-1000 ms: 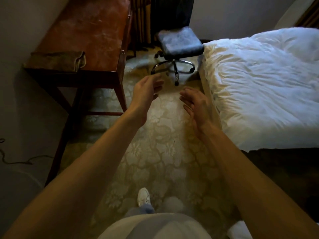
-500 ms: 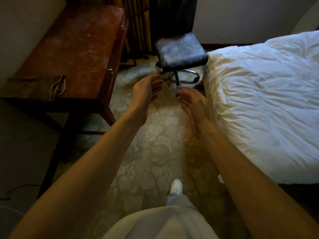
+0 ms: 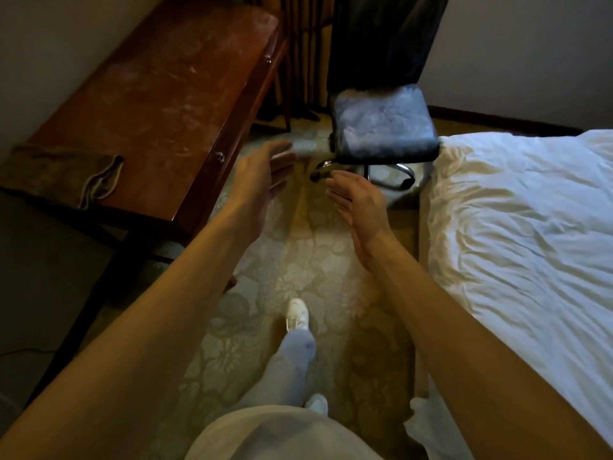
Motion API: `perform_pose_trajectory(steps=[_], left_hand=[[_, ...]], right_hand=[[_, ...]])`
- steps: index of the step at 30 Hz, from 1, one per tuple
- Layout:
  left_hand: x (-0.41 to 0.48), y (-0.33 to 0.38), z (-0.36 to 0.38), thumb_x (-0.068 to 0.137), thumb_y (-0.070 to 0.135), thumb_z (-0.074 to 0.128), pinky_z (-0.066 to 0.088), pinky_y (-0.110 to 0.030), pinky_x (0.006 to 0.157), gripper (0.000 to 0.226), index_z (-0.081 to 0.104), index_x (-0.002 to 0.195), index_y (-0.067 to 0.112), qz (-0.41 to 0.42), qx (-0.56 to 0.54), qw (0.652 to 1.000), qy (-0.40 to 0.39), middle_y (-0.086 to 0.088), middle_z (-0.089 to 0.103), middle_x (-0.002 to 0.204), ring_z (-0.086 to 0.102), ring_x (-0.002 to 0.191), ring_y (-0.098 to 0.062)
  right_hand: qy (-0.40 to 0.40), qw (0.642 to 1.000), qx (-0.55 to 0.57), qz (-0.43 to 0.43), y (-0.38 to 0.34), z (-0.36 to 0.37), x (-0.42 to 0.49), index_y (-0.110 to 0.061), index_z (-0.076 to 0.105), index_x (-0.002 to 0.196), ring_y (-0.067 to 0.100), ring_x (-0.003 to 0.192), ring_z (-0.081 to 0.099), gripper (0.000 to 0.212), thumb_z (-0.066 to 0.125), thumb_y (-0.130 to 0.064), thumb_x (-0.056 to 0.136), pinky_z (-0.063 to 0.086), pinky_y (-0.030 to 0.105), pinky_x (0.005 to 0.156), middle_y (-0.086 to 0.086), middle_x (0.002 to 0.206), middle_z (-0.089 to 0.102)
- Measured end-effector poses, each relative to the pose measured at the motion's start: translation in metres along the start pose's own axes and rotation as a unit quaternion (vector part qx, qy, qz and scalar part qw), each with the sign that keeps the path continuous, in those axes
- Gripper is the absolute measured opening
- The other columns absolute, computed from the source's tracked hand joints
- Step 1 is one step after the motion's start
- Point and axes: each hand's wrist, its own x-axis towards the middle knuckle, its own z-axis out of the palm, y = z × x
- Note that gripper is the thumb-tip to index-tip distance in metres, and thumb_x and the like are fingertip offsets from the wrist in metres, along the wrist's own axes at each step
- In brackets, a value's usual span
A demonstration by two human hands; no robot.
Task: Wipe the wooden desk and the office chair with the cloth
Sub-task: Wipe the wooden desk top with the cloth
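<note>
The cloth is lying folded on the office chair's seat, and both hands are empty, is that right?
Not quite. In the head view the cloth lies folded on the near end of the wooden desk, not on the office chair. Both the left hand and the right hand are indeed empty.

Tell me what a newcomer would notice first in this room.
The left hand and right hand reach forward in the middle, open and empty, above the carpet. A dusty wooden desk runs along the left wall with a folded cloth on its near end. Ahead stands a dusty office chair, and a white bed fills the right.
</note>
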Motion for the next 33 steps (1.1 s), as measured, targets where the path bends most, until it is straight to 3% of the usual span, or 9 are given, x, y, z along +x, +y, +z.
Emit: perform_pose_trajectory(steps=[3,7,14,19,24,29,33], left_hand=[[0.054,0.01,0.0,0.106,0.039,0.049,0.045,-0.044,0.112,0.028,0.068,0.118,0.022,0.006,-0.006,1.0,0.001,0.001,0.072,0.123,0.066,0.118,-0.015],[0.134,0.031,-0.002,0.105,0.038,0.05,0.046,-0.045,0.112,0.029,0.07,0.115,0.019,0.006,-0.039,0.999,0.021,-0.004,0.072,0.124,0.067,0.115,-0.018],[0.226,0.08,-0.035,0.105,0.038,0.051,0.051,-0.038,0.099,0.031,0.069,0.12,0.017,0.005,-0.09,0.994,0.066,-0.005,0.073,0.123,0.068,0.114,-0.02],[0.258,0.109,-0.099,0.104,0.037,0.052,0.051,-0.032,0.092,0.028,0.069,0.117,0.019,0.018,-0.133,0.979,0.155,-0.002,0.073,0.119,0.069,0.111,-0.015],[0.276,0.106,-0.178,0.103,0.037,0.053,0.048,-0.035,0.097,0.026,0.07,0.114,0.021,0.016,-0.16,0.945,0.286,0.001,0.075,0.115,0.069,0.108,-0.011],[0.289,0.102,-0.241,0.103,0.039,0.052,0.048,-0.033,0.098,0.029,0.07,0.119,0.022,0.01,-0.176,0.91,0.376,0.003,0.074,0.118,0.068,0.111,-0.01],[0.304,0.108,-0.291,0.103,0.037,0.053,0.047,-0.033,0.106,0.029,0.07,0.12,0.021,0.011,-0.197,0.861,0.469,0.003,0.073,0.12,0.067,0.112,-0.01]], right_hand=[[-0.018,1.0,-0.008,-0.003,-0.01,0.012,0.055,-0.022,0.068,0.12,0.014,0.116,0.066,0.042,0.064,-0.042,0.083,0.051,0.023,0.09,0.003,0.127,0.07],[-0.041,0.999,-0.009,-0.002,-0.028,0.036,0.132,-0.02,0.067,0.117,0.018,0.118,0.066,0.019,0.062,-0.024,0.1,0.05,0.017,0.083,0.008,0.126,0.07],[-0.062,0.997,-0.033,0.014,-0.072,0.099,0.24,-0.022,0.069,0.111,0.016,0.108,0.071,0.032,0.068,-0.038,0.083,0.05,0.015,0.072,0.006,0.118,0.073],[-0.151,0.985,-0.075,0.036,-0.084,0.177,0.288,-0.02,0.067,0.108,0.013,0.102,0.07,0.009,0.062,-0.023,0.101,0.049,0.018,0.074,0.003,0.113,0.072],[-0.272,0.95,-0.154,0.016,-0.07,0.266,0.312,-0.021,0.071,0.113,0.019,0.106,0.07,0.017,0.068,-0.024,0.096,0.05,0.022,0.081,0.006,0.113,0.074],[-0.364,0.915,-0.165,0.053,-0.059,0.348,0.339,-0.019,0.071,0.116,0.016,0.105,0.071,0.019,0.065,-0.024,0.099,0.05,0.014,0.072,0.005,0.116,0.074],[-0.434,0.881,-0.159,0.1,-0.048,0.426,0.367,-0.016,0.07,0.118,0.018,0.108,0.071,0.021,0.064,-0.023,0.1,0.049,0.02,0.077,0.008,0.12,0.073]])
